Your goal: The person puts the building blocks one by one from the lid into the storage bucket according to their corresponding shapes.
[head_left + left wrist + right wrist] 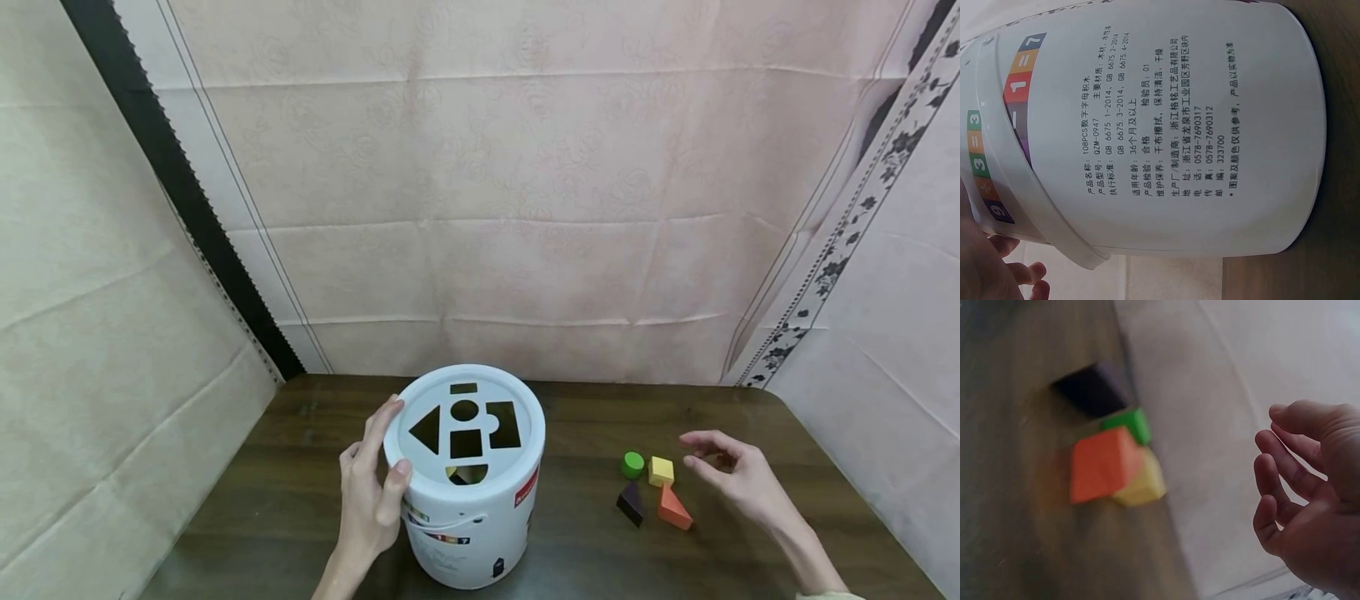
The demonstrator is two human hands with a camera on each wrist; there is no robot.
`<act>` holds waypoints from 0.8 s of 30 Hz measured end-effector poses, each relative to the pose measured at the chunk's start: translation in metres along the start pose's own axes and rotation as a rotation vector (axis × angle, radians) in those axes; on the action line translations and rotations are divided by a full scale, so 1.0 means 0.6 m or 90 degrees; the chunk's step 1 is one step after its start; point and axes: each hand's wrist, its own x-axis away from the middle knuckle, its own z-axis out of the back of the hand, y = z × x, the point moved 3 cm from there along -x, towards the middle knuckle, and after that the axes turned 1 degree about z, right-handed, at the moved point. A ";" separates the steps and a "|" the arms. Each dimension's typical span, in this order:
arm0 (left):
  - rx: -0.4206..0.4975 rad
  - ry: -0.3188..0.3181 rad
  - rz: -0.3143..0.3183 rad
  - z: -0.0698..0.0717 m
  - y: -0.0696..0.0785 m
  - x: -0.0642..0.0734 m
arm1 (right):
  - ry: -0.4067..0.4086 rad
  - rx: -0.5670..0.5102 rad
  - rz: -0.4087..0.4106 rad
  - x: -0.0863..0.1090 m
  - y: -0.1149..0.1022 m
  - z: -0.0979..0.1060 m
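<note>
My left hand (369, 492) has its grip clamped on the white bucket (465, 554); my right hand (742, 479), grip apart, hovers beside the yellow block (661, 472).

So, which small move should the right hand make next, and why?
Probably the right hand should reach down to the yellow block: it looks closest in the head view, that hand is empty, and the left hand rests against the white bucket.

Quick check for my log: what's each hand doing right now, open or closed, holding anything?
Left hand: open, thumb and fingers spread against the bucket.
Right hand: open, holding nothing, near the yellow block.
</note>
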 end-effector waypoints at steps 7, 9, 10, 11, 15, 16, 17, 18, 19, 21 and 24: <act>-0.002 -0.003 0.005 0.000 0.000 0.000 | -0.020 -0.053 -0.051 0.017 0.068 -0.013; -0.003 -0.002 0.004 0.000 -0.001 0.000 | -0.022 -0.061 -0.047 0.019 0.080 -0.016; -0.003 -0.002 0.004 0.000 -0.001 -0.001 | -0.022 -0.062 -0.047 0.020 0.086 -0.017; -0.003 -0.002 0.003 0.000 -0.001 -0.001 | -0.022 -0.066 -0.049 0.020 0.091 -0.019; -0.004 -0.003 0.003 0.000 -0.001 -0.001 | -0.028 -0.077 -0.061 0.023 0.108 -0.026; -0.005 -0.004 0.004 0.000 -0.001 -0.001 | -0.033 -0.078 -0.064 0.024 0.111 -0.028; -0.005 -0.005 0.005 0.000 -0.001 -0.001 | -0.036 -0.080 -0.067 0.025 0.115 -0.030; -0.004 -0.005 0.006 0.000 0.000 -0.001 | -0.039 -0.082 -0.070 0.026 0.118 -0.033; -0.004 -0.006 0.007 0.000 0.000 0.000 | -0.042 -0.082 -0.073 0.026 0.120 -0.035; -0.003 -0.007 0.008 0.000 0.000 -0.001 | -0.046 -0.084 -0.077 0.026 0.125 -0.039; -0.003 -0.006 0.008 0.001 0.001 -0.001 | -0.052 -0.093 -0.085 0.024 0.128 -0.044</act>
